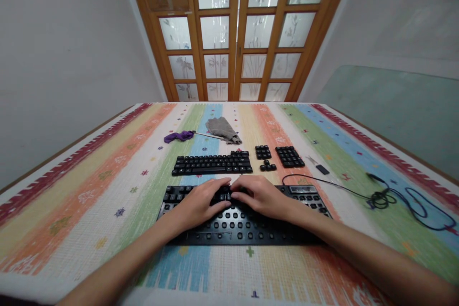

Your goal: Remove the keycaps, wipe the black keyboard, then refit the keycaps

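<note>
A black keyboard [229, 238] lies in front of me on the striped tablecloth. Keycaps [174, 197] sit on its upper left rows, while the lower and middle rows show bare key stems. My left hand [202, 201] rests over the upper middle, thumb and fingers apart around a few fitted keycaps. Just right of it, my right hand [258, 195] bends its thumb and index finger close together at a keycap [228, 196]. The right fingers partly hide that keycap, and both hands cover part of the upper rows.
Beyond the keyboard lie a block of sorted keycaps [212, 163], smaller groups [263, 152] and a number-pad group [289, 157]. A wire-ended puller with a black handle [322, 169], a coiled cable [382, 199], a grey cloth [222, 128] and a purple cloth [179, 136] lie around.
</note>
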